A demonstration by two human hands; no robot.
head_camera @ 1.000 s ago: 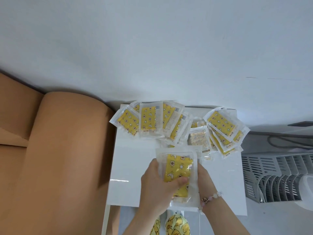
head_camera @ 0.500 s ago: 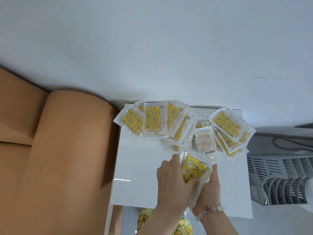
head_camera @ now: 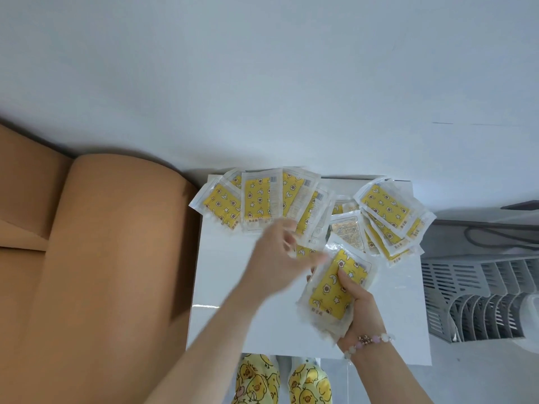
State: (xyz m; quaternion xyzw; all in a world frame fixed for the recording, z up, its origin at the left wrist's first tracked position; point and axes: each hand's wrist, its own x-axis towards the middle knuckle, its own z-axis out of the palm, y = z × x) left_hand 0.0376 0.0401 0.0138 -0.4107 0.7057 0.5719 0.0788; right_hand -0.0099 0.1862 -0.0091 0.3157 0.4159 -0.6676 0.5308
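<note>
**Right hand holds a stack, left hand over the spread**

The right hand (head_camera: 361, 313) grips a stack of yellow-patterned packets (head_camera: 329, 295) above the near right part of the white table (head_camera: 233, 301), thumb pressed on the top packet, fingers curled beneath; a beaded bracelet (head_camera: 374, 339) sits on its wrist; the left hand (head_camera: 277, 255), blurred, hangs over the near edge of the fanned packets (head_camera: 259, 199) at the table's far left, fingers loosely apart; whether they touch a packet cannot be told; another pile (head_camera: 388, 208) lies far right; a brown cushion (head_camera: 110, 258) stands beside the table.

Yellow star-and-moon patterned packets (head_camera: 335, 290) in clear wrap, white table (head_camera: 242, 287), tan sofa (head_camera: 116, 258)
</note>
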